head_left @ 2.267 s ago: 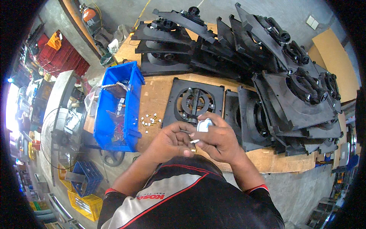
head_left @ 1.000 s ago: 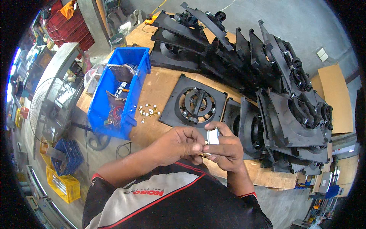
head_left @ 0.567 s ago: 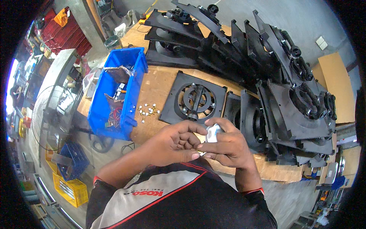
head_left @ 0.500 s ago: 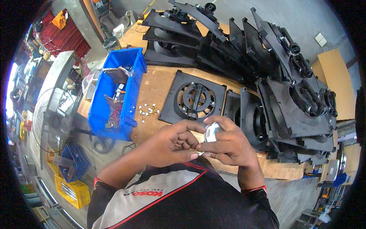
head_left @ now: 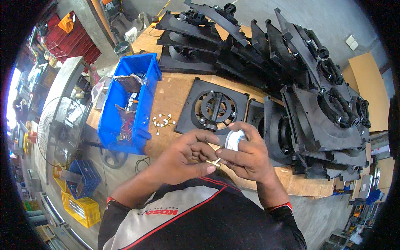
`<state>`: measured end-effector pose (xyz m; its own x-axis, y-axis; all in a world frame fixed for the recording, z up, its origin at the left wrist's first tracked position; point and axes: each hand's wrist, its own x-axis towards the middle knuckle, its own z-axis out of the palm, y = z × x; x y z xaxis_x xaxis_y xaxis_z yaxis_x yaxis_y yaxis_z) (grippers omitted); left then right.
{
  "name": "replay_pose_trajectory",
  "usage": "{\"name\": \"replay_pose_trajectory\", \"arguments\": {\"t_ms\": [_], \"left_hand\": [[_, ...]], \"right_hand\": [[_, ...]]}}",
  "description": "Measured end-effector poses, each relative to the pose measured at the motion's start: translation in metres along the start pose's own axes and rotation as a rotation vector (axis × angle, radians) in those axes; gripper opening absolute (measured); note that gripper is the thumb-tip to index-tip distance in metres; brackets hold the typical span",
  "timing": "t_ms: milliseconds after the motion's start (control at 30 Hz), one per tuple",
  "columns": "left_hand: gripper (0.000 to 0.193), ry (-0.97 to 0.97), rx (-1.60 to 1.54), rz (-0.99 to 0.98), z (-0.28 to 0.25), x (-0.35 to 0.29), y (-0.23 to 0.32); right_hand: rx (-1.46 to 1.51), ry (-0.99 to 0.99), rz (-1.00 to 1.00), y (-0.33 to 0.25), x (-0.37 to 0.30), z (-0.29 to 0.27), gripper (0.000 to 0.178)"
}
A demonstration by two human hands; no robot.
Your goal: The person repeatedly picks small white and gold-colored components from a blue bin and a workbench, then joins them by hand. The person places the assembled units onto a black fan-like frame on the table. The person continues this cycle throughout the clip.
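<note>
My left hand (head_left: pixel 187 157) pinches a small brass fitting (head_left: pixel 213 163) between thumb and fingers, above my lap at the table's near edge. Close against it, my right hand (head_left: pixel 249 158) is closed round a white roll of thread seal tape (head_left: pixel 235 141). A short white piece shows between the fingertips beside the fitting; whether it joins the roll is hidden. Just beyond my hands a black square burner plate (head_left: pixel 188 121) lies flat, with a round ring and tube in its middle. Left of it lie several small brass fittings with white ends (head_left: pixel 166 121), loose on the wooden table (head_left: pixel 166 91).
A blue bin (head_left: pixel 106 129) holding small parts stands at the table's left. Stacked black plates (head_left: pixel 321 125) fill the back and right. Beside the table at left are a standing fan (head_left: pixel 58 133), a blue crate (head_left: pixel 88 178) and a yellow crate (head_left: pixel 83 212).
My right hand has turned slightly and the tape roll has tilted, showing more of its side. The brass fitting between my fingertips shows more plainly now.
</note>
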<state>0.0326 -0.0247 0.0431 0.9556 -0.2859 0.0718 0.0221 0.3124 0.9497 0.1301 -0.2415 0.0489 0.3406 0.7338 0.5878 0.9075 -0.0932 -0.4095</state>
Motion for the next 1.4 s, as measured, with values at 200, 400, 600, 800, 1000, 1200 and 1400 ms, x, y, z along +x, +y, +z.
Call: {"name": "replay_pose_trajectory", "arguments": {"t_ms": [200,400,600,800,1000,1200,1400], "left_hand": [[0.033,0.188,0.249,0.228,0.007,0.000,-0.002],[0.029,0.320,0.794,0.576,0.004,0.006,-0.010],[0.034,0.335,1.040,0.759,0.002,0.016,-0.011],[0.037,0.350,1.132,0.775,-0.002,0.018,-0.020],[0.024,0.203,0.492,0.072,-0.009,0.007,0.006],[0.018,0.059,0.106,-0.275,-0.020,0.005,0.012],[0.018,0.054,-0.137,-0.144,-0.018,0.008,-0.006]], "right_hand": [[0.111,0.119,0.143,-0.010,-0.002,0.013,0.022],[0.285,0.177,0.280,-0.021,-0.002,0.030,0.023],[0.610,0.205,0.553,-0.021,-0.008,0.043,0.024],[0.684,0.081,0.538,-0.007,-0.001,0.040,0.024],[0.169,-0.005,0.304,-0.008,0.007,0.021,0.028],[-0.017,-0.070,0.197,-0.016,0.014,0.012,0.029],[0.129,0.082,0.342,-0.018,0.000,0.030,0.034]]}}
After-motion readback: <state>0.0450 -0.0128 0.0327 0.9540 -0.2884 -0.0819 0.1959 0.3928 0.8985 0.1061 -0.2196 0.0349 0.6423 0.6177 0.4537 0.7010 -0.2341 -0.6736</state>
